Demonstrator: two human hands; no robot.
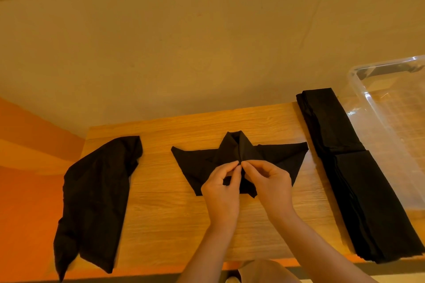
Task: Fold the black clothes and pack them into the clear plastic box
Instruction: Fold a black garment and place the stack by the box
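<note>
1. A wooden table [174, 218] stood against a plain wall, and black cloths lay on it in three places
2. In the middle lay a black cloth [193, 165] folded into a boat-like shape, with a pointed peak at its far side and two wings spreading left and right
3. The left hand [222, 187] had its thumb and forefinger pinched on the cloth's middle fold, the other fingers curled beneath
4. The right hand [268, 181] pinched the same fold from the other side, its fingertips touching those of the left hand just below the peak
5. To the left, well apart from the folded piece, a loose black garment [96, 200] lay crumpled, its near end hanging over the table's front edge
6. To the right, a stack of folded black cloths [354, 181] lay in a long strip from the far edge to the near edge of the table
7. The clear plastic box [391, 108] stood just beside that stack at the right, open at the top; no black cloth could be made out inside the part in view
8. A tan-clothed part of the person [264, 271] showed at the bottom edge
</note>
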